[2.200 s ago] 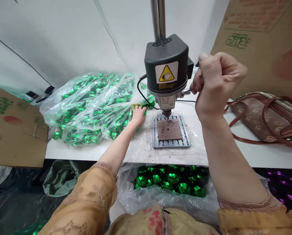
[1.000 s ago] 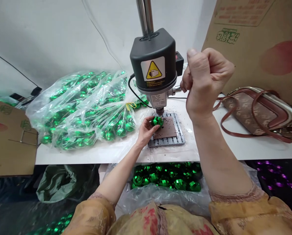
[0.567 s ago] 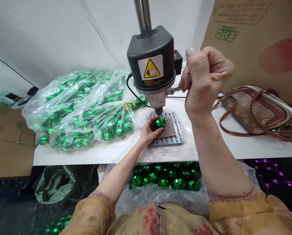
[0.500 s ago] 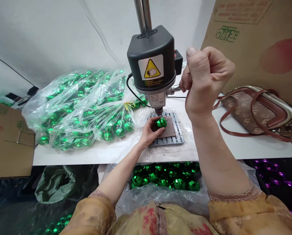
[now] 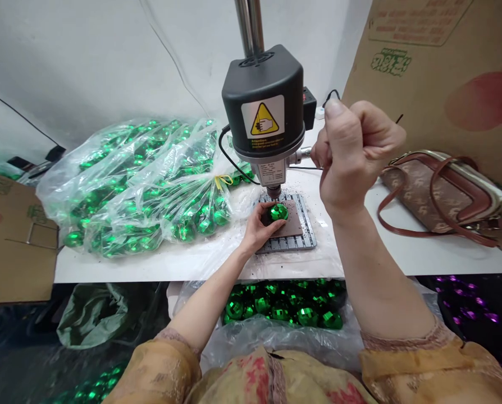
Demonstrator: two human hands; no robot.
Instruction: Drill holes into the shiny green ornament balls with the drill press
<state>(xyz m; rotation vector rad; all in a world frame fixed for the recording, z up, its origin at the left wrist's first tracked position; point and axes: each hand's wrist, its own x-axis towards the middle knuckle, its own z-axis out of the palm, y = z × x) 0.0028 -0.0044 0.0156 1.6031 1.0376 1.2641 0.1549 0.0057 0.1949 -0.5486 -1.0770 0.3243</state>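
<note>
My left hand [image 5: 260,227] cups a shiny green faceted ball [image 5: 278,212] just below and beside the bit [image 5: 274,192] of a bench drill press. The ball hangs over a brown pad [image 5: 293,219] on a slotted metal base plate [image 5: 287,244]. Its underside is hidden by my fingers. My right hand [image 5: 354,151] is a raised fist, closed around the drill's side feed lever [image 5: 305,152]. The black motor housing [image 5: 263,95] stands just left of that fist.
A knotted clear bag of green balls [image 5: 141,191] fills the table's left side. An open bag of green balls [image 5: 280,314] lies below the table edge. A patterned handbag [image 5: 440,191] sits right, with cardboard sheets [image 5: 423,62] behind. Dark drilling specks dot the table [image 5: 318,258].
My left hand has come from the clear bag to the drill plate with the green ball, moving it under the bit. My right fist has dropped slightly on the lever.
</note>
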